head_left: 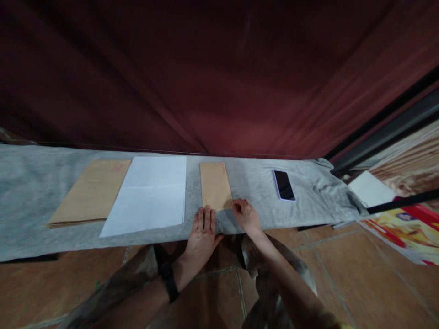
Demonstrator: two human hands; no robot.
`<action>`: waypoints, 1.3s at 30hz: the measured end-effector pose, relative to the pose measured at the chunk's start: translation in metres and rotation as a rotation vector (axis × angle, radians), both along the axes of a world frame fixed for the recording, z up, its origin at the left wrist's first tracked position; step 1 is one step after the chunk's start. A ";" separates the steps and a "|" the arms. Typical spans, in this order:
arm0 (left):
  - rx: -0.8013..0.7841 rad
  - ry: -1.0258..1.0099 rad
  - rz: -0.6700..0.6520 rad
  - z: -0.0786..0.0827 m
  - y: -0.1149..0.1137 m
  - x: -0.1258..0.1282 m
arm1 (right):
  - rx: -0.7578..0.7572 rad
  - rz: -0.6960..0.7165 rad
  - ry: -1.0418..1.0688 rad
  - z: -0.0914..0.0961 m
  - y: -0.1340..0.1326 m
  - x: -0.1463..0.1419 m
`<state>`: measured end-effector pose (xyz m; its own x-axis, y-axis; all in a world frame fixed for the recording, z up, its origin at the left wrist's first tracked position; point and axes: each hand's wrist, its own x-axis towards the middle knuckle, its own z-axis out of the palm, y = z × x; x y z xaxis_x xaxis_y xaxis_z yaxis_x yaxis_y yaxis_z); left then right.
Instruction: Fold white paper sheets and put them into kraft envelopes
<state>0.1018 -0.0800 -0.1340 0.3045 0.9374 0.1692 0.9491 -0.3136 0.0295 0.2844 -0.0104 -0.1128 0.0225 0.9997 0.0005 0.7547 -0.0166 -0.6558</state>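
Note:
A small brown envelope (215, 185) with faint red print at its upper right lies flat in front of me on the grey cloth. My left hand (203, 230), with a dark band on its wrist, rests its outstretched fingers on the envelope's lower left edge. At the lower right corner, the curled fingers of my right hand (246, 214) close on the paper; their tips are partly hidden. To the left lies a stack of white paper sheets (151, 194), and its left side touches or overlaps a stack of larger brown envelopes (92, 189).
A phone (284, 185) lies on the cloth-covered surface (254, 183) to the right. Behind it hangs a dark red curtain (219, 91). Black metal bars (387, 128) and a colourful printed box (408, 224) are at the far right. Below is a tiled floor (343, 269).

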 end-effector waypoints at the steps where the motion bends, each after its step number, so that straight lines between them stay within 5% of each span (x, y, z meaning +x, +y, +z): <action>1: 0.004 -0.001 0.004 0.000 0.000 0.001 | 0.004 -0.013 0.051 -0.002 0.002 0.000; 13: 0.055 0.019 0.006 0.001 0.001 0.001 | -0.293 -0.278 1.024 -0.005 0.015 -0.023; 22: 0.205 -0.070 -0.070 0.004 0.010 -0.010 | -0.261 -0.327 1.075 0.007 0.019 -0.022; 31: 0.248 -0.064 -0.089 0.004 0.015 -0.012 | -0.084 -0.516 1.087 0.025 0.026 0.035; 39: 0.248 -0.014 -0.102 0.003 0.015 -0.012 | 0.016 -0.630 1.082 0.023 0.020 0.073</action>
